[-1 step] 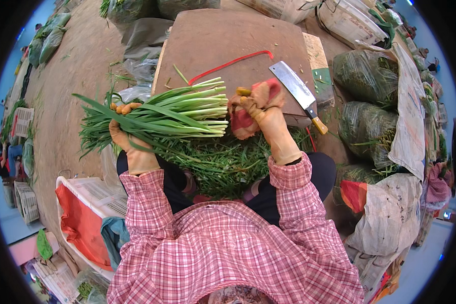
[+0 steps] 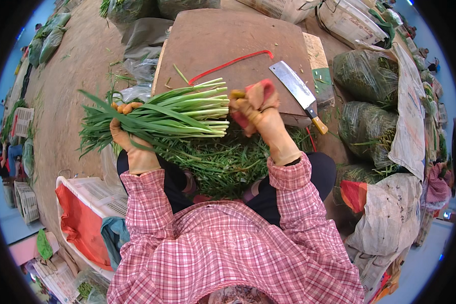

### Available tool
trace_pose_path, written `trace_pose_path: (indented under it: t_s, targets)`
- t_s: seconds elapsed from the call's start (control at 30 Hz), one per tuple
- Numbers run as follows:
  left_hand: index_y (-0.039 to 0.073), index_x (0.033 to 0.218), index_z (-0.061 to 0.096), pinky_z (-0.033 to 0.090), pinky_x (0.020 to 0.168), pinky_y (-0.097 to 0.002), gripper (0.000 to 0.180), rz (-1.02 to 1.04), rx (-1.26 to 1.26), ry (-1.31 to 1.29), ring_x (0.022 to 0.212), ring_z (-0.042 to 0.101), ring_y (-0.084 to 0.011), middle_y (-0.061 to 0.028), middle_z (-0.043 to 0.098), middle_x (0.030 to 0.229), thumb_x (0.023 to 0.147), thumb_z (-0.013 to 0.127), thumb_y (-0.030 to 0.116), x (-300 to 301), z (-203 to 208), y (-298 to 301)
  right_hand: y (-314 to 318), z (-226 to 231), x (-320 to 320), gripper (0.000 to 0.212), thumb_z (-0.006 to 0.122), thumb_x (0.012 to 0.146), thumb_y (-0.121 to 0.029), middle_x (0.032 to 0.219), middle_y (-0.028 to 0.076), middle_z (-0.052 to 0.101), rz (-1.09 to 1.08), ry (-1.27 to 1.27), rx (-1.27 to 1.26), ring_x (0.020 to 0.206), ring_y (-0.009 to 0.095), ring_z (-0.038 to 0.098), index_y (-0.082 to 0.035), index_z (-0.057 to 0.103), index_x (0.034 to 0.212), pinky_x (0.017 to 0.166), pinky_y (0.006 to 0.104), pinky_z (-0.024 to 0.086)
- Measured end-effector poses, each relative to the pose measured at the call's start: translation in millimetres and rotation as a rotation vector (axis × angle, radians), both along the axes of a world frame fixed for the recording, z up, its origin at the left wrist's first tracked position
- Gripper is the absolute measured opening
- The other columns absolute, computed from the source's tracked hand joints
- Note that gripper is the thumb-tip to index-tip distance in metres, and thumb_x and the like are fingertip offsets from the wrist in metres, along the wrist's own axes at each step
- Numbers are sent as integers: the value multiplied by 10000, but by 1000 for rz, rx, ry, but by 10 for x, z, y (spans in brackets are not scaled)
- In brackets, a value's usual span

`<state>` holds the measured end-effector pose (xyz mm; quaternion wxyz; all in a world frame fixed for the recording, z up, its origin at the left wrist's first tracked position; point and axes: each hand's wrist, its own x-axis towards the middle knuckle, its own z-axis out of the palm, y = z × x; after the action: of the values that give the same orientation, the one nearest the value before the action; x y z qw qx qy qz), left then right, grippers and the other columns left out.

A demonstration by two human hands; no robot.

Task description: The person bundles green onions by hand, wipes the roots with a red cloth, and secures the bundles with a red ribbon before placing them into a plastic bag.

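Note:
My left hand (image 2: 129, 129), in a tan-orange glove, is wrapped round a bunch of garlic chives (image 2: 187, 109). Its pale cut stems point right and its flat green leaves trail left. The bunch lies across the near left edge of a brown board (image 2: 228, 40). Just right of the stem ends, my gloved right hand (image 2: 258, 114) is closed on a crumpled red and tan cloth (image 2: 263, 93), slightly blurred. A cleaver (image 2: 294, 86) with a wooden handle rests on the board's right side, its handle past the edge. A red strap (image 2: 233, 65) lies behind the stems.
Loose green leaves (image 2: 223, 162) are heaped between my legs, below the board. Clear bags of greens (image 2: 367, 129) stand on the right by a white sack (image 2: 395, 213). At my left is a white crate (image 2: 104, 195) with red cloth. Plastic bags (image 2: 144, 40) lie beside the board.
The cloth in my right hand has swung up and bunched closer to the fingers. My left hand and the bunch have shifted very slightly to the right.

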<state>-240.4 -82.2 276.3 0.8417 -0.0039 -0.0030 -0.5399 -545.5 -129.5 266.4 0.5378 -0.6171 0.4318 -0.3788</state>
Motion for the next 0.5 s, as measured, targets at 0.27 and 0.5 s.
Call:
trace_pose_path:
  t_s: [0.27,0.5]
  targets:
    - [61,1060,657,456,886,-405,271,-7,26,-106,778,582,-199,-34,593,859,792,614,46,-115,-99,11,135,163,273,409,612,892,-269,1179,242,587,-165,566,-126,1122,345,583,-54,520,1227,920,368,491]
    - [25,1031,661,473,861,-371,304,-53,-19,69,781,584,-216,-68,615,839,739,587,-19,-63,-45,14,-51,29,-30,428,694,785,-133,933,197,687,-5,-268,235,928,319,668,40,567,1156,833,376,521]
